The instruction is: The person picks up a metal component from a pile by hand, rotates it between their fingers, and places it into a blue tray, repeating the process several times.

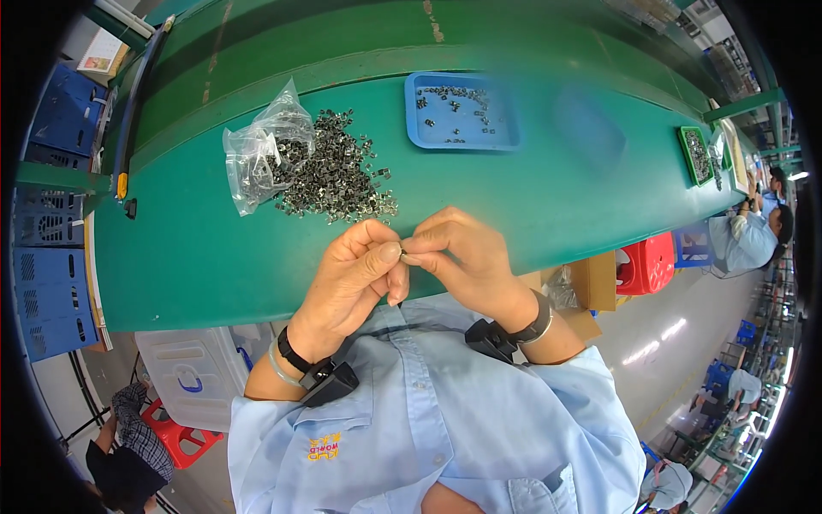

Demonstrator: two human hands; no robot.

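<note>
My left hand (355, 270) and my right hand (458, 257) meet in front of my chest, over the near edge of the green table. Both are closed in a pinch, thumbs and fingertips together, around one tiny dark part (402, 251). Its kind is mostly hidden by my fingers. Just beyond my hands lies a loose heap of small black and silver metal parts (338, 171). A clear plastic bag (257, 171) rests against the heap's left side, with some of the parts inside or under it.
A shallow blue tray (419, 141) with scattered small parts stands beyond the heap to the right. A green tray of parts (698, 157) sits at the table's far right. Blue crates (56, 295) line the left side. A red stool (646, 264) and a cardboard box (593, 281) stand below the table.
</note>
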